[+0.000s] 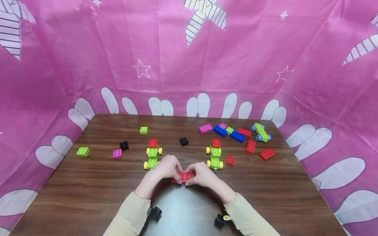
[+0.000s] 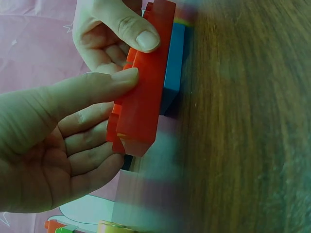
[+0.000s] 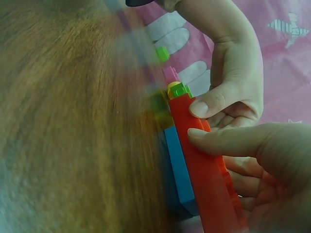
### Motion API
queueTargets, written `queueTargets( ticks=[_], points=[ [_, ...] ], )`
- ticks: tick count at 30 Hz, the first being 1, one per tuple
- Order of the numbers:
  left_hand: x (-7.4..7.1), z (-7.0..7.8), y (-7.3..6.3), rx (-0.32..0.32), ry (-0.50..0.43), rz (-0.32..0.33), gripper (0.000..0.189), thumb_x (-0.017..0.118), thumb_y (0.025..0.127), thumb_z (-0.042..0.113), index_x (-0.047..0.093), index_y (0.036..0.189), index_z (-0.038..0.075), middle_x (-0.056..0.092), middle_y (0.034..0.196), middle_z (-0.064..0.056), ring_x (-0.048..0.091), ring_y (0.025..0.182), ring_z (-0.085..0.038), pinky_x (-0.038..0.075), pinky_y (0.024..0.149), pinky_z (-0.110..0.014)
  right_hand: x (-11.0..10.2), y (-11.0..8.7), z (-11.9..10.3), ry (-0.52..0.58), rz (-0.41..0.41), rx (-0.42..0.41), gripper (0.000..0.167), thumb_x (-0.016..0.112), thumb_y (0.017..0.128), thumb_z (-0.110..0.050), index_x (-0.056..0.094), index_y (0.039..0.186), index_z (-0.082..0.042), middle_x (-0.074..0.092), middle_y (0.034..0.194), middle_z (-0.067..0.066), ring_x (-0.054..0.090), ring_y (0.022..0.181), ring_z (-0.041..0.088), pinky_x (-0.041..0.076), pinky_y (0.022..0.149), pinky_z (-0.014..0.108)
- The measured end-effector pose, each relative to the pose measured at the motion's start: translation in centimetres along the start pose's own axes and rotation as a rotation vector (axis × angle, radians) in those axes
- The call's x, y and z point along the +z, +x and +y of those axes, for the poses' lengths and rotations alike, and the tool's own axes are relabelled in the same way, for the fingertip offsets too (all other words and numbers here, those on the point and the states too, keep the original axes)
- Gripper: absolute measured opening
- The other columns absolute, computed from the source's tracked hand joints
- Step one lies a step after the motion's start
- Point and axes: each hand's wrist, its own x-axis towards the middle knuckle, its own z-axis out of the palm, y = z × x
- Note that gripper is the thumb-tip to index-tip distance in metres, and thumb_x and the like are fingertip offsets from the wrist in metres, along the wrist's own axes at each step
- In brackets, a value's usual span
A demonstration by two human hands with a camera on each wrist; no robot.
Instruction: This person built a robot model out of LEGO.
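Near the front middle of the table, both hands pinch one long red toy-brick piece (image 1: 184, 177). My left hand (image 1: 169, 167) holds its left part, thumb on the near side and fingers on the far side. The right hand (image 1: 203, 174) grips the right part the same way, the two thumbs close together. Under the red piece shows a blue brick (image 2: 174, 68), also visible in the right wrist view; whether they are joined I cannot tell. Just beyond the hands stand two lime cars with yellow wheels, a left car (image 1: 152, 157) and a right car (image 1: 215, 157), each with a red brick at its far end.
A black brick (image 1: 183, 141) lies between the cars. Leftward are lime, black and magenta bricks (image 1: 117, 153). At the back right lie blue bricks (image 1: 237, 136), several red bricks (image 1: 267, 154) and a lime car with blue wheels (image 1: 261, 132). Pink cloth (image 1: 177, 65) surrounds the table.
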Motion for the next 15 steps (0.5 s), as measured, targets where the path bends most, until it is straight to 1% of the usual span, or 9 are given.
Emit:
queueTargets(
  ticks=[7, 15],
  points=[
    [0.05, -0.01, -0.11, 0.011, -0.013, 0.007, 0.027, 0.095, 0.055, 0.015, 0.078, 0.076, 0.015, 0.073, 0.068, 0.004, 0.062, 0.068, -0.005, 0.053, 0.068, -0.026, -0.05, 0.02, -0.31, -0.017, 0.006, 0.015, 0.029, 0.089, 0.069, -0.016, 0.074, 0.093, -0.010, 0.074, 0.084, 0.002, 0.055, 0.070, 0.010, 0.045, 0.063, 0.025],
    [0.10, -0.23, -0.09, 0.011, -0.028, 0.000, 0.027, 0.095, 0.056, 0.016, 0.078, 0.078, 0.015, 0.073, 0.070, 0.003, 0.063, 0.068, -0.005, 0.052, 0.066, -0.025, -0.13, 0.12, -0.17, -0.007, -0.018, 0.026, 0.029, 0.089, 0.070, -0.016, 0.074, 0.094, -0.010, 0.073, 0.084, 0.001, 0.055, 0.071, 0.011, 0.046, 0.064, 0.026]
  ],
)
